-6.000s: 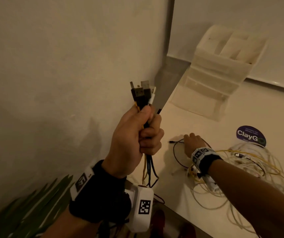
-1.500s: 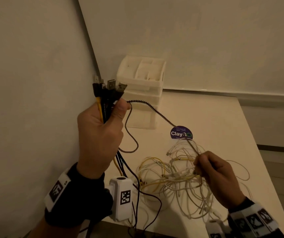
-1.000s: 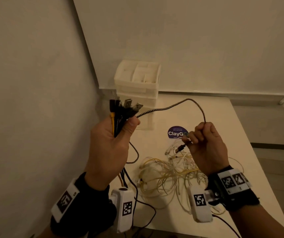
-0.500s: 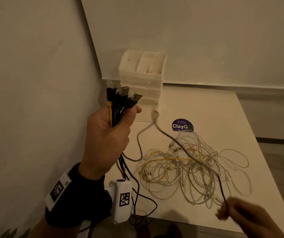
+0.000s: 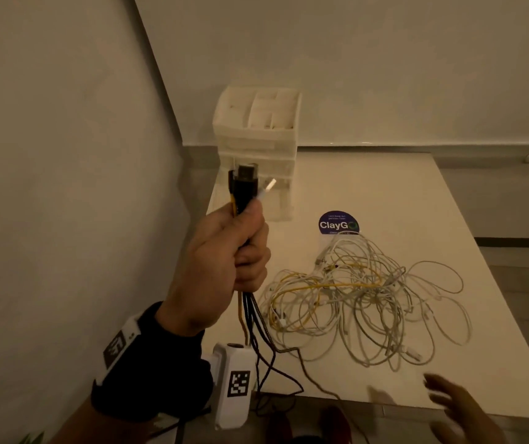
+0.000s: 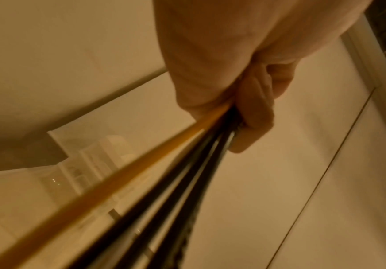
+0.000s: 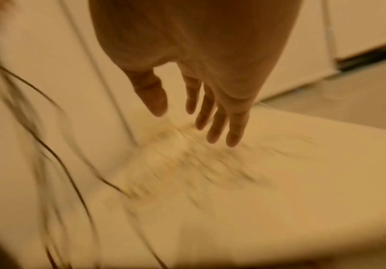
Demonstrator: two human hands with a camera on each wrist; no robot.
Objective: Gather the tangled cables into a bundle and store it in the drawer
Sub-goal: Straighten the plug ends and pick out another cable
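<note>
Several dark cables and one yellow cable form a held bundle (image 5: 244, 190), gripped upright in the person's left hand (image 5: 224, 270), with the plug ends standing above the fist and the loose lengths hanging below it past the table edge. From the left wrist view the fingers (image 6: 254, 112) are curled tightly round these strands, the yellow one lying outermost. On the white table (image 5: 417, 193), to the right of that fist, lies a loose tangle of white and yellow cables (image 5: 362, 302), spread in overlapping loops and not gathered. One dark strand trails from beneath the fist across the near table edge. The right hand (image 5: 458, 408) hovers low at the near right corner, apart from the tangle, with fingers spread and holding nothing; the right wrist view shows the same straight fingers (image 7: 212, 116) above the tabletop, though that view is heavily blurred and the cables beneath appear only as streaks. At the far left corner, against the wall, stands a white drawer unit (image 5: 256, 136); its drawers appear closed. A round purple sticker (image 5: 338, 223) sits on the table between the unit and the tangle.
</note>
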